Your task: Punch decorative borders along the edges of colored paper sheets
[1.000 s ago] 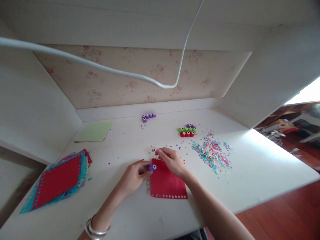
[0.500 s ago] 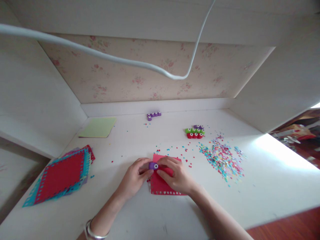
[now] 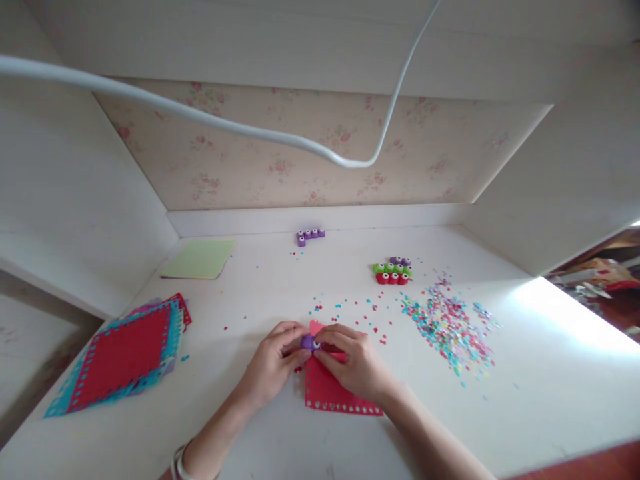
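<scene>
A purple craft hole punch (image 3: 307, 343) sits at the left edge of a red paper sheet (image 3: 330, 387), whose near edge carries a row of punched holes. My left hand (image 3: 274, 360) grips the punch from the left, thumb and fingers closed on it. From the right, my right hand (image 3: 357, 360) lies over the sheet, its thumb and fingertips closed at the punch's white-and-black end. The sheet's upper right part is hidden under that hand. Small red paper bits (image 3: 299, 369) lie beside the punch.
Colourful confetti (image 3: 453, 327) is heaped on the right. Red, green and purple punches (image 3: 393, 272) stand behind it, with more purple punches (image 3: 310, 235) by the wall. Punched sheets (image 3: 123, 353) and pale green paper (image 3: 200, 259) lie left. A white cable (image 3: 225, 123) hangs across the view.
Both hands, the punch and the red sheet sit slightly lower in the view, as does the background. The sheet's near edge has swung a little toward me. Both hands keep their hold.
</scene>
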`<state>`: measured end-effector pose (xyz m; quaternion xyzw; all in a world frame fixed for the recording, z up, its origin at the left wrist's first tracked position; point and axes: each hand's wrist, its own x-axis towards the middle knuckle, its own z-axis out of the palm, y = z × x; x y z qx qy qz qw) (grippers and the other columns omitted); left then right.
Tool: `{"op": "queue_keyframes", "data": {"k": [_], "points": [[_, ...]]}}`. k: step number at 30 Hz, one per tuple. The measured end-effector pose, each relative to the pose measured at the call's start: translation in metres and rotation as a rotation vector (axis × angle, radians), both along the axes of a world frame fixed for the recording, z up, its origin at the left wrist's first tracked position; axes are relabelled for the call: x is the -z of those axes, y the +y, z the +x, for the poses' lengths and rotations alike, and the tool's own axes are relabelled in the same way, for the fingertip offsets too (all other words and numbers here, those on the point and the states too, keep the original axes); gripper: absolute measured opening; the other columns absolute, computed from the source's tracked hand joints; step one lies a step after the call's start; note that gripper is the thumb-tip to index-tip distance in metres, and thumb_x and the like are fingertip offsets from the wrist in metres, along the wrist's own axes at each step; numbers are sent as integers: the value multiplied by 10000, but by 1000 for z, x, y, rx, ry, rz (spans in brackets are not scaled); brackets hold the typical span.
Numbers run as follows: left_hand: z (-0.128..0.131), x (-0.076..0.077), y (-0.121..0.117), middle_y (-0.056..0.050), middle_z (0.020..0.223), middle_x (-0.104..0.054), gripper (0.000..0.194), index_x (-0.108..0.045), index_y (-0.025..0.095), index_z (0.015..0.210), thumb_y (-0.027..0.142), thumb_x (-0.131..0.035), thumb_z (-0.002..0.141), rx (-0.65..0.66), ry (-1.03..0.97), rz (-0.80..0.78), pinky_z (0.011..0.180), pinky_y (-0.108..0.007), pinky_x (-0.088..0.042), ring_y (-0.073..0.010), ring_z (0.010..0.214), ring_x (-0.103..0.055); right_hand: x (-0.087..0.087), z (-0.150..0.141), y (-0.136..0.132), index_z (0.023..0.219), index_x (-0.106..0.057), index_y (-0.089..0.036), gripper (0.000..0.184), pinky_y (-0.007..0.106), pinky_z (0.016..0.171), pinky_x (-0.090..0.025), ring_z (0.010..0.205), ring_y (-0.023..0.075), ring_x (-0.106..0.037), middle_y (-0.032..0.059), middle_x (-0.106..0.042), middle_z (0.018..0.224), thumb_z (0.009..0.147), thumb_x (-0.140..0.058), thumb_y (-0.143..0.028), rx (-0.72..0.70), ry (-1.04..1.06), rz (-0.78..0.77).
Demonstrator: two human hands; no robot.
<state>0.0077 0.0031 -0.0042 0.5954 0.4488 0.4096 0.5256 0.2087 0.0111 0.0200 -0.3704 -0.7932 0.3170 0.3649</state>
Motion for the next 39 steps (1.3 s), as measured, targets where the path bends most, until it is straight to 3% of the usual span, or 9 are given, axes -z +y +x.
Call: {"op": "queue_keyframes", "data": {"k": [4, 11, 20, 28, 33, 36, 39], "points": [[0, -1, -2, -102, 1150, -530, 345, -713, 184, 1065, 442, -664, 841, 11, 43, -11, 799, -283, -552, -217, 982, -607, 2, -1, 0, 966, -693, -223, 157, 305, 840, -536, 938, 166, -652, 52, -698, 1012, 884, -579, -152, 4, 5, -28], [-1, -1, -5, -88, 1153, -499, 317, -703, 193, 1062, 434, -630, 869, 47, 131, 7, 701, -253, -521, -142, 783, -589, 6, -1, 0, 870, -667, -218, 128, 285, 752, -529, 836, 150, -631, 28, -668, 925, 824, -606, -115, 18, 2, -95], [1, -7, -5, -85, 1125, -482, 271, -699, 185, 970, 421, -589, 895, 96, 193, 49, 710, -265, -497, -144, 774, -565, 6, 1, 0, 833, -662, -210, 138, 283, 714, -507, 781, 150, -601, 20, -654, 862, 764, -630, -95, 12, -62, -105], [0, -11, -5, -91, 1135, -489, 227, -709, 190, 960, 370, -583, 902, 117, 229, 104, 802, -286, -499, -183, 893, -579, 7, 1, 0, 800, -631, -204, 135, 266, 700, -510, 768, 136, -607, 18, -654, 886, 749, -619, -79, -12, -71, -125], [-1, -5, -3, -82, 1115, -506, 235, -705, 207, 1025, 369, -616, 881, 74, 177, 86, 814, -293, -522, -199, 954, -581, 7, 2, 1, 878, -636, -205, 73, 274, 695, -547, 763, 143, -647, 28, -669, 886, 808, -650, -188, 10, -9, -186], [-1, 0, -2, -74, 1099, -509, 261, -689, 196, 1040, 365, -663, 842, 17, 105, 35, 738, -282, -542, -176, 857, -613, 7, 3, 3, 982, -631, -212, 121, 288, 753, -569, 823, 157, -683, 38, -699, 909, 866, -619, -246, 5, 91, -271], [0, 3, -1, -64, 1050, -535, 299, -671, 188, 1056, 378, -678, 825, -18, 61, 1, 721, -287, -550, -173, 816, -636, 6, 4, 6, 954, -648, -217, 86, 287, 739, -563, 801, 156, -684, 26, -714, 874, 883, -616, -255, 25, 89, -258]]}}
